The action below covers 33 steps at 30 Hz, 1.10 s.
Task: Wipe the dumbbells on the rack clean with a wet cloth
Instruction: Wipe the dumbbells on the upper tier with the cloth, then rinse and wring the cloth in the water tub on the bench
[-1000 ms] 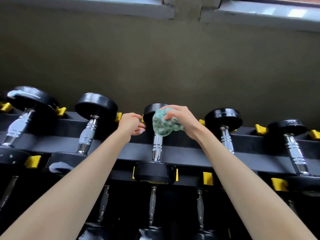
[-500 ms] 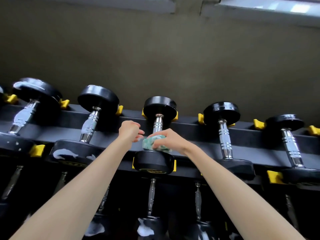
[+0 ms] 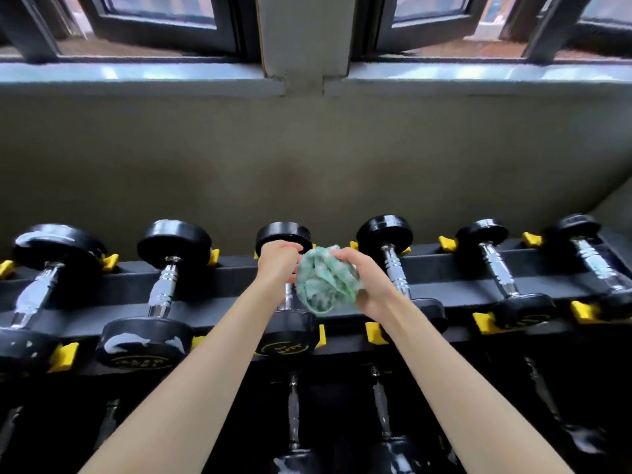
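Observation:
Black dumbbells with chrome handles lie in a row on the top tier of the dark rack (image 3: pixel 222 278). My left hand (image 3: pixel 278 261) is curled around the upper end of the middle dumbbell's handle, just below its far head (image 3: pixel 284 232). Its near head (image 3: pixel 290 336) shows under my forearm. My right hand (image 3: pixel 371 285) grips a bunched green cloth (image 3: pixel 325 282), held just right of that handle and touching my left fingers. Pale wet smears mark the near head of the second dumbbell from the left (image 3: pixel 126 340).
More dumbbells sit to the left (image 3: pixel 54 248) and right (image 3: pixel 384 230), parted by yellow stops (image 3: pixel 376 333). A lower tier holds further dumbbells (image 3: pixel 293 422). A grey wall (image 3: pixel 307 159) and window sill (image 3: pixel 136 75) rise behind the rack.
My right hand lifted the cloth from low on the handle to beside it. My left hand shifted right onto the middle dumbbell's handle. The view tilted up, showing the windows.

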Each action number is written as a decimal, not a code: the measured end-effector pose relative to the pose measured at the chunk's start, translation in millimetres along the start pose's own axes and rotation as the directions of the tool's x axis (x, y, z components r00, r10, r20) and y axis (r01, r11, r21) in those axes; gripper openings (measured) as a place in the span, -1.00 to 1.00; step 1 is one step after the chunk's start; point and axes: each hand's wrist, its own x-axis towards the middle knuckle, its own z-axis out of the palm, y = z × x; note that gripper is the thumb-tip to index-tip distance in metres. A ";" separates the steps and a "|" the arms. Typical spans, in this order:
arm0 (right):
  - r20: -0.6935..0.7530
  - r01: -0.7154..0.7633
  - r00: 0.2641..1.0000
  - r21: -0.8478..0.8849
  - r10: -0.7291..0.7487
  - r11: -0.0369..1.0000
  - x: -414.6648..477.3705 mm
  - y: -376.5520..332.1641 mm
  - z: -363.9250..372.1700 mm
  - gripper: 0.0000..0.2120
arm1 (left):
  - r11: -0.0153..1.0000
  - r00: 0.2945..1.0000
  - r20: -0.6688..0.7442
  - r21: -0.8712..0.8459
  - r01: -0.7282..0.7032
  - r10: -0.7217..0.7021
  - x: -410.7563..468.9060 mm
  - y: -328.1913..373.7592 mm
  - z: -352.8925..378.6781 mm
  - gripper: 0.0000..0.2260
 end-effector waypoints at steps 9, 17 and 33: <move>-0.694 0.494 0.689 0.241 -0.207 0.836 -174.7 0.5 -61.7 -0.72 | 0.950 0.736 0.637 0.016 -0.311 0.230 -143.8 35.8 117.5 -0.94; -0.997 0.700 -0.025 0.032 0.070 0.714 -414.1 110.4 -79.5 -0.85 | 0.849 0.210 0.974 0.041 -0.526 0.083 -360.6 -49.9 223.9 -0.88; -0.539 0.883 -0.347 0.088 0.767 0.462 -724.8 429.7 34.1 -0.68 | 0.511 -0.456 0.751 -0.184 -0.840 -0.478 -714.1 -340.8 229.7 -0.86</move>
